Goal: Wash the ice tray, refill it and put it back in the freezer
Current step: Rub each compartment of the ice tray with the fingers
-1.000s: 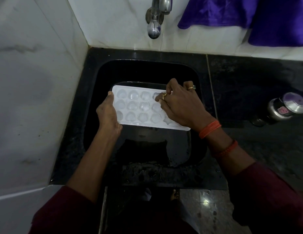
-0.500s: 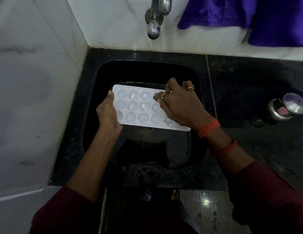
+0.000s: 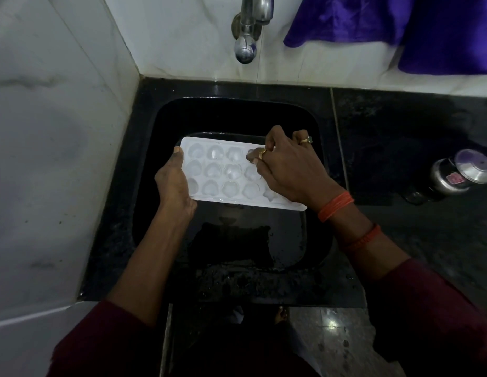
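Just forward of the chrome tap, a white plastic ice tray hangs over the black stone sink, left hand gripping its left edge, right hand pressing curled fingers into far-right cups.

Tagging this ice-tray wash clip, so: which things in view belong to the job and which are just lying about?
Belongs to the job: white ice tray; left hand gripping its left end; right hand, thumb in a top-row cell; black sink; steel tap, no water visible.

Just lying about: lidded steel container on the black counter; purple cloth hanging above.
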`<action>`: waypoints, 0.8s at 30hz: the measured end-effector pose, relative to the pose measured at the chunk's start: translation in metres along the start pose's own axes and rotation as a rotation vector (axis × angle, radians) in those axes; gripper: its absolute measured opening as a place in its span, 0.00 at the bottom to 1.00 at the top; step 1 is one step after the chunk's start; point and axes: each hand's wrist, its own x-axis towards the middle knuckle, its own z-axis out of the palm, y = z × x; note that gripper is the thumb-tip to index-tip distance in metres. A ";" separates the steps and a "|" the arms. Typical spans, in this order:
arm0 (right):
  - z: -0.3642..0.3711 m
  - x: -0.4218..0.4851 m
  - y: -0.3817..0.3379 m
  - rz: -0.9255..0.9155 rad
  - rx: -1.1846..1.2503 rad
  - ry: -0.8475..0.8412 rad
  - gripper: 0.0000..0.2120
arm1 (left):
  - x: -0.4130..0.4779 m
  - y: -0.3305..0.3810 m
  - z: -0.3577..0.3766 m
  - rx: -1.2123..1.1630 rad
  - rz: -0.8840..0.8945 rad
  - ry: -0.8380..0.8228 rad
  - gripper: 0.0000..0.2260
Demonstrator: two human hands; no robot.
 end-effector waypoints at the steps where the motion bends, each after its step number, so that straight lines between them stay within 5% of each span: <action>1: -0.001 0.000 0.000 0.003 0.001 -0.003 0.18 | 0.000 0.000 0.000 0.000 0.001 0.002 0.16; 6: -0.008 0.002 0.000 0.022 0.032 -0.005 0.26 | 0.001 0.000 0.000 -0.002 -0.003 0.004 0.16; 11: 0.001 0.001 0.000 -0.002 -0.002 -0.013 0.20 | 0.002 -0.002 -0.002 0.007 -0.002 0.008 0.16; 16: -0.008 0.005 0.003 0.009 0.033 -0.024 0.29 | 0.003 -0.003 -0.003 0.005 0.000 0.013 0.16; 24: -0.003 0.007 0.001 0.006 -0.060 -0.067 0.29 | 0.003 -0.002 -0.002 -0.039 -0.011 0.020 0.15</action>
